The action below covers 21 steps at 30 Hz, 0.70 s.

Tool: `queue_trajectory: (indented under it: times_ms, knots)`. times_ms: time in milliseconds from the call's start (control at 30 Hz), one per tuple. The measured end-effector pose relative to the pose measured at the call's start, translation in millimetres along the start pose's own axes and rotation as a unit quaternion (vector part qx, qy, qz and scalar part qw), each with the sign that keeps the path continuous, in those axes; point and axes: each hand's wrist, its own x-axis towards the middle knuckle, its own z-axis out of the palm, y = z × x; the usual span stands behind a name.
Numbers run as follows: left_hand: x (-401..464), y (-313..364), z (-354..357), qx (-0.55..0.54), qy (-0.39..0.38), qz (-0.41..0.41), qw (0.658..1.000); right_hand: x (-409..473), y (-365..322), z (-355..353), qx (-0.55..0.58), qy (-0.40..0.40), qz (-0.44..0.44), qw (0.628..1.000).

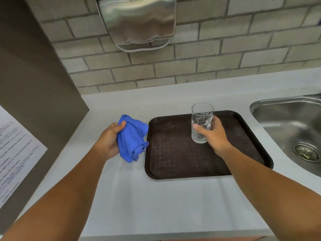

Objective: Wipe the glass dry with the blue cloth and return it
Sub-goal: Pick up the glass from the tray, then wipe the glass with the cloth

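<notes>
Right hand (214, 134) grip wraps the empty glass (202, 122) over the brown tray (173, 153); left hand (108, 141) grip bunches the blue cloth (131, 138) above the counter (139, 197), sink (291, 126) right.

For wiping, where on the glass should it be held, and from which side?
Probably low on the wall, from the right, as the right hand does now. The glass stands upright over the tray, a straight cylinder, so this leaves rim and mouth free for the blue cloth in the left hand.
</notes>
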Motion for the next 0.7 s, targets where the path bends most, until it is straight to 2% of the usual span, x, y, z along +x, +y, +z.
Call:
queue_trajectory:
  times_ms: [333,533,700]
  knots:
    - [7.8,-9.9,57.2,-0.070,-0.010,-0.020,0.997,10.3,-4.8,1.4,0.031,-0.031,0.006,0.999]
    - [8.1,-4.0,87.3,-0.080,-0.028,-0.021,0.996,3.1,-32.1,10.4,0.154,-0.018,0.043,0.987]
    - [4.0,25.3,121.7,-0.074,-0.054,0.046,0.995,-24.4,-81.7,24.5,0.245,-0.113,0.083,0.959]
